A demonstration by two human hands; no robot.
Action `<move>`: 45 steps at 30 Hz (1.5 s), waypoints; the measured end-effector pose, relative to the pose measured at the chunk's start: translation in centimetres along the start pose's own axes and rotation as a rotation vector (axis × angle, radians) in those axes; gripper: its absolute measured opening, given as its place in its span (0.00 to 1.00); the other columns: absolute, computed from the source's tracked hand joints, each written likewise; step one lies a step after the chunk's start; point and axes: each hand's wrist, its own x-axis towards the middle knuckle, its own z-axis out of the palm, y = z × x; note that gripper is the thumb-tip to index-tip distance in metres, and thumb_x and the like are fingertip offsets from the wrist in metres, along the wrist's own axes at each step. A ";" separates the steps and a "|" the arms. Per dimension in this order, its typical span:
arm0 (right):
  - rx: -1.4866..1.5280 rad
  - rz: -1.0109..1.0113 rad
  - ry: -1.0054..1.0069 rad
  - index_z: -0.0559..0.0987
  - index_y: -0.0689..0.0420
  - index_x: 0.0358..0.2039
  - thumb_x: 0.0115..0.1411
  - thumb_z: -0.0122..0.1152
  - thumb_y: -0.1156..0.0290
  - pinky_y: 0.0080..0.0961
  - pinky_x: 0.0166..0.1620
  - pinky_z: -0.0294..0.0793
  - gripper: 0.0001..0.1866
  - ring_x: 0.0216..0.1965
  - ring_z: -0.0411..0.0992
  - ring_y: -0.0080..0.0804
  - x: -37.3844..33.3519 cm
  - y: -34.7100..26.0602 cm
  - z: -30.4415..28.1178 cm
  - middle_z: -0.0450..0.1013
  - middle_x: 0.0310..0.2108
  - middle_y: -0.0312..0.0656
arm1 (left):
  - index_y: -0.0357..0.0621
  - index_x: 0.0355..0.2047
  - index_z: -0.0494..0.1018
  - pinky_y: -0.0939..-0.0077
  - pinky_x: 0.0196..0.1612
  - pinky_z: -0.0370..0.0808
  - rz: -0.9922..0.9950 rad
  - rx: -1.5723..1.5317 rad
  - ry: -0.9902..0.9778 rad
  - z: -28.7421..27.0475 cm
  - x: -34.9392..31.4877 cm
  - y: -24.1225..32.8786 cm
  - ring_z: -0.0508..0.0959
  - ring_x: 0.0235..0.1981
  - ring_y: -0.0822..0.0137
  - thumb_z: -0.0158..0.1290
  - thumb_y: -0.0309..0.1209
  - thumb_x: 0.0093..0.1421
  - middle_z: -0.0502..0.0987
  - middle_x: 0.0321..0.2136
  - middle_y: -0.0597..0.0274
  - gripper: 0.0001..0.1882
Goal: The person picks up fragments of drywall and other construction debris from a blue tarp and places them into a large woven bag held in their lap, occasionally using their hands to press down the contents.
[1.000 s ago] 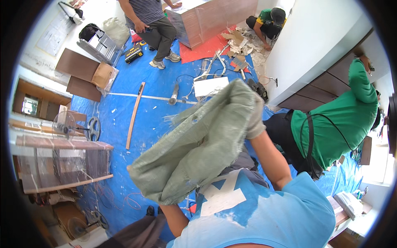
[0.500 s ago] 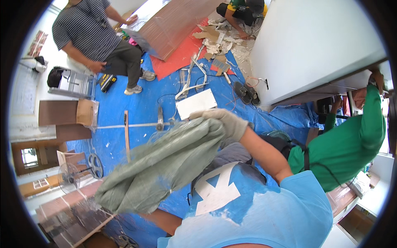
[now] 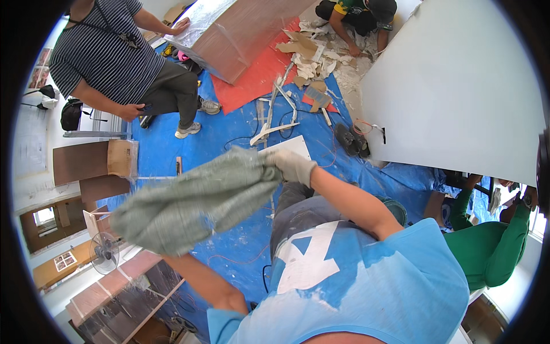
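Observation:
A grey-green woven sack [image 3: 195,200], crumpled and slightly blurred, hangs in front of my body above the blue sheeting. My right hand [image 3: 293,167], in a pale work glove, grips the sack at its right end. My left forearm [image 3: 206,282] reaches up to the sack's lower left side. The left hand itself is hidden behind the cloth, so its fingers do not show. Partly covered by the sack's right end, a white board [image 3: 295,148] lies on the floor just beyond my right glove.
Blue sheeting [image 3: 240,252] covers the floor. White strips [image 3: 275,123], dark shoes [image 3: 350,140] and rubble [image 3: 312,54] lie ahead. A person in stripes [image 3: 114,57] stands far left; another crouches [image 3: 361,20] by the rubble. A person in green [image 3: 487,252] is at right, near a large white panel [image 3: 452,92].
The sack and my right hand have moved left, and my left forearm has swung up and left. The person in green sits lower in view at the right.

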 end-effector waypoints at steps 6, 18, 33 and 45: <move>0.421 -0.206 0.002 0.82 0.63 0.44 0.69 0.50 0.75 0.33 0.48 0.84 0.12 0.41 0.82 0.36 9.9 -11.9 1.1 0.82 0.40 0.45 | 0.38 0.64 0.67 0.52 0.68 0.68 -0.053 -0.099 -0.094 10.0 11.2 -3.0 0.74 0.61 0.51 0.48 0.53 0.69 0.72 0.62 0.48 0.34; 0.464 -0.424 -0.160 0.77 0.66 0.53 0.71 0.46 0.77 0.39 0.62 0.75 0.15 0.55 0.77 0.43 23.9 -32.2 -9.0 0.78 0.52 0.52 | 0.39 0.65 0.67 0.51 0.68 0.67 -0.001 -0.088 -0.109 28.0 21.8 -9.4 0.73 0.61 0.50 0.47 0.55 0.70 0.72 0.62 0.48 0.35; -0.222 -0.333 0.907 0.77 0.55 0.59 0.57 0.67 0.66 0.36 0.38 0.75 0.27 0.33 0.75 0.39 30.4 -28.6 -65.9 0.77 0.33 0.43 | 0.38 0.62 0.69 0.50 0.64 0.72 -1.214 -0.393 -0.509 55.0 6.6 -55.0 0.75 0.61 0.50 0.48 0.45 0.72 0.74 0.61 0.51 0.27; -1.089 0.430 1.143 0.69 0.66 0.65 0.51 0.72 0.48 0.42 0.61 0.71 0.48 0.60 0.73 0.58 32.5 -13.9 -78.6 0.73 0.59 0.63 | 0.39 0.56 0.77 0.57 0.59 0.75 -0.205 2.026 -1.930 49.0 12.9 -77.5 0.79 0.56 0.47 0.55 0.49 0.64 0.77 0.56 0.41 0.29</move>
